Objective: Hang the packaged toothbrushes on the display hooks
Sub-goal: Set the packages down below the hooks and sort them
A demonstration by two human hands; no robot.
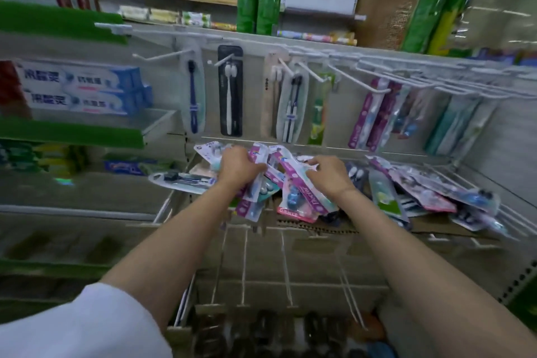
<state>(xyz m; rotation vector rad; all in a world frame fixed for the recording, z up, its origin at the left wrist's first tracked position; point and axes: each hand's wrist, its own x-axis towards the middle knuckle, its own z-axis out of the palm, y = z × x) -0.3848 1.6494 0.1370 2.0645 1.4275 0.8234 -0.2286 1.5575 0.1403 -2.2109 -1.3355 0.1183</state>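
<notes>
Two bare hands are down in a messy pile of packaged toothbrushes (293, 192) lying on a wire shelf (494, 212), all seen from the one head camera. The left hand (239, 167) has its fingers curled round the top edge of a purple-and-white toothbrush pack (255, 180). The right hand (329, 176) pinches the top of another pink-purple blister pack (299, 183) just beside it, so both hands are holding packs, not spread wide. More packs spill off to the right along the shelf. Above the pile runs a row of white wire display hooks (374, 86). A few already carry packs: a dark blue brush in a clear pack (192, 96), a white brush on a black card (230, 90), and purple ones further right. Blue-and-white toothpaste boxes (84, 87) sit on a green-edged shelf to the left. It's all a bit blurry.
</notes>
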